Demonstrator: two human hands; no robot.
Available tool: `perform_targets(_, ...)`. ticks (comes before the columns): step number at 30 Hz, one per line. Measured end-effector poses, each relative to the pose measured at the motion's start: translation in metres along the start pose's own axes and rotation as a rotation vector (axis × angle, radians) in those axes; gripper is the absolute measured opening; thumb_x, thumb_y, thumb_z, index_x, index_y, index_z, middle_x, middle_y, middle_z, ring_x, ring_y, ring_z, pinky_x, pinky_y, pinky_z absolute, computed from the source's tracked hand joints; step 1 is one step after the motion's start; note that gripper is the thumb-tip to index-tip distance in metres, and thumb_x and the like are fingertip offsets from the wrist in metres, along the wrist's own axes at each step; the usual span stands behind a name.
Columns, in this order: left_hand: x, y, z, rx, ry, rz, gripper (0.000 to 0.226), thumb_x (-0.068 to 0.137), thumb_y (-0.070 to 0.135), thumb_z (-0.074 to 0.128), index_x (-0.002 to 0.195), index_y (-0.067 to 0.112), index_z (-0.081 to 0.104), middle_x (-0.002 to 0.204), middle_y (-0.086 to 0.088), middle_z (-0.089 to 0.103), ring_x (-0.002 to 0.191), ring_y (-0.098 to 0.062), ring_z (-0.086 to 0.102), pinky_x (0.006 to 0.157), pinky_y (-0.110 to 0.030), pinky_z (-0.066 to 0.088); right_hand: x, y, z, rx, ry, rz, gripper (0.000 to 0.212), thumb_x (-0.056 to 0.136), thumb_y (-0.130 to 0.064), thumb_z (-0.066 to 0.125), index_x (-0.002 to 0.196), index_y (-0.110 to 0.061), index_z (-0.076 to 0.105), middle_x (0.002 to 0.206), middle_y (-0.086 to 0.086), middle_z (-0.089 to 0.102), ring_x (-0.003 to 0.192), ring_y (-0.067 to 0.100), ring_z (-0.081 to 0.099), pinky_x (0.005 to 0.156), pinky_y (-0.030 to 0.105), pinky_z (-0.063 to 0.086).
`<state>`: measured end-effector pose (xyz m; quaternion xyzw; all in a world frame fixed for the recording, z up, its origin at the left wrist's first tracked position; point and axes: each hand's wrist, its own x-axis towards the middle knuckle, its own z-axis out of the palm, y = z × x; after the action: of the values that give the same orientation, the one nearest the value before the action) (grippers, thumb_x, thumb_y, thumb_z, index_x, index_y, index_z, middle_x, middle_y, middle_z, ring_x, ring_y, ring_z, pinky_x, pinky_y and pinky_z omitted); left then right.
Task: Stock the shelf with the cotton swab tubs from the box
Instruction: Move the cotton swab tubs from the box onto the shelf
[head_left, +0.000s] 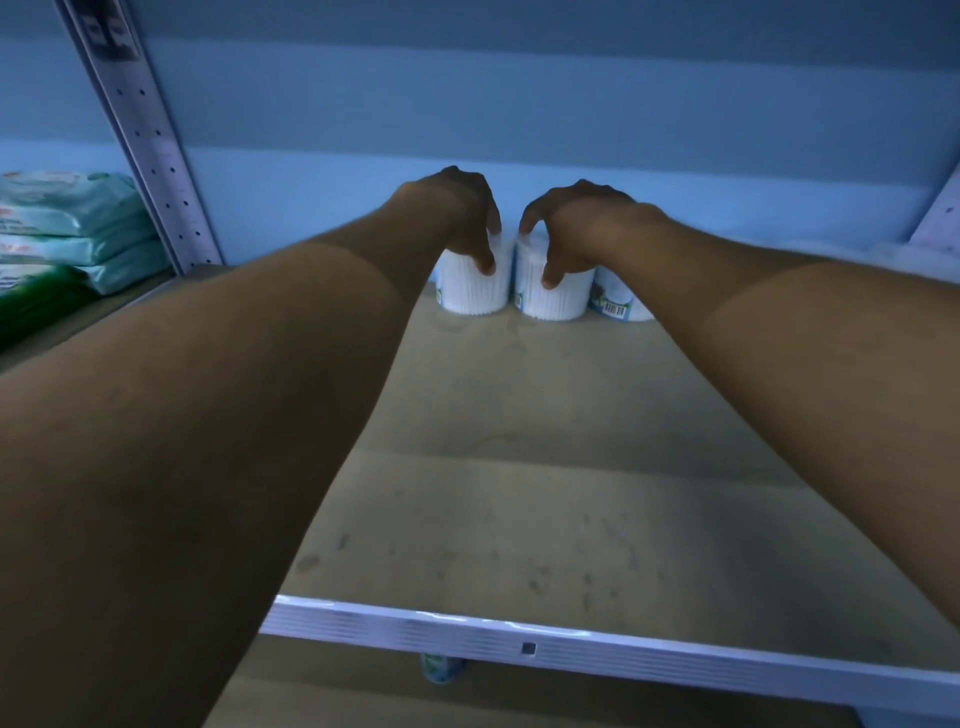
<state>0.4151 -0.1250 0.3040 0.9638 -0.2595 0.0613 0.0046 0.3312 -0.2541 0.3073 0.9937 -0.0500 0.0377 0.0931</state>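
Both my arms reach deep into the shelf (519, 509). My left hand (457, 208) grips the top of a clear cotton swab tub (475, 288) standing at the back wall. Right beside it, my right hand (576, 223) grips the top of a second tub (553, 293). Both tubs stand upright on the shelf board, almost touching. A third tub (618, 301) with a barcode label stands just right of them, partly hidden behind my right wrist.
Stacked soft packs of wipes (67, 228) fill the neighbouring bay at left, beyond a perforated metal upright (156, 150). The shelf's white front rail (519, 644) runs across the bottom. A small tub (441, 667) shows on the shelf below.
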Motion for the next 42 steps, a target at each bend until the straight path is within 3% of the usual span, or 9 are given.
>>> perform_targets(14,0.011,0.0,-0.001,0.01,-0.016,0.004,0.065,0.072,0.049,0.083,0.132,0.033,0.062,0.134,0.001,0.059,0.12,-0.025,0.055,0.102,-0.039,0.047,0.014,0.001,-0.001,-0.063,-0.014,-0.005,0.075,0.079,-0.03,0.084,0.145,-0.027,0.047,0.144,0.006,0.05,0.125,0.031,0.053,0.096,0.043,0.047)
perform_targets(18,0.009,0.001,-0.001,0.02,-0.023,0.006,0.066,0.076,0.051,0.08,0.136,0.033,0.058,0.139,0.001,0.055,0.125,-0.025,0.052,0.104,-0.039,0.046,0.013,0.006,0.003,0.018,-0.036,0.013,0.076,0.085,-0.029,0.079,0.15,-0.026,0.041,0.15,0.007,0.044,0.133,0.031,0.046,0.102,0.043,0.045)
perform_targets(22,-0.004,0.0,0.002,-0.014,-0.048,-0.036,0.082,0.076,0.056,0.076,0.147,0.032,0.043,0.152,-0.001,0.043,0.136,-0.025,0.044,0.11,-0.043,0.04,0.005,0.01,0.007,0.187,-0.033,0.048,0.087,0.083,-0.038,0.079,0.155,-0.027,0.03,0.153,0.008,0.032,0.14,0.032,0.037,0.109,0.045,0.041)
perform_targets(26,-0.027,-0.001,-0.001,-0.059,-0.015,-0.023,0.081,0.082,0.05,0.074,0.151,0.029,0.038,0.157,-0.002,0.035,0.143,-0.024,0.034,0.113,-0.041,0.033,-0.007,0.013,0.005,0.256,0.009,0.042,0.085,0.084,-0.037,0.078,0.154,-0.028,0.031,0.15,0.008,0.032,0.136,0.032,0.041,0.105,0.042,0.042)
perform_targets(34,-0.089,0.002,-0.02,-0.138,-0.046,-0.045,0.078,0.074,0.052,0.079,0.143,0.033,0.048,0.148,0.002,0.046,0.133,-0.023,0.048,0.109,-0.04,0.041,-0.068,0.01,-0.006,0.323,0.047,0.013,0.077,0.08,-0.035,0.08,0.148,-0.033,0.043,0.143,0.007,0.042,0.13,0.03,0.047,0.096,0.037,0.042)
perform_targets(38,-0.132,0.008,-0.026,-0.179,-0.061,-0.041,0.076,0.076,0.051,0.078,0.144,0.036,0.046,0.15,0.005,0.044,0.136,-0.02,0.045,0.11,-0.04,0.04,-0.109,0.004,-0.012,0.328,0.036,-0.007,0.073,0.083,-0.037,0.076,0.147,-0.035,0.042,0.142,0.004,0.041,0.129,0.029,0.048,0.085,0.034,0.039)
perform_targets(42,-0.174,0.017,-0.032,-0.199,-0.072,-0.034,0.075,0.08,0.051,0.075,0.147,0.036,0.043,0.151,0.006,0.042,0.137,-0.017,0.043,0.111,-0.038,0.039,-0.148,-0.004,-0.019,0.325,0.015,0.009,0.072,0.085,-0.04,0.074,0.148,-0.038,0.039,0.144,0.001,0.039,0.13,0.026,0.047,0.083,0.032,0.038)
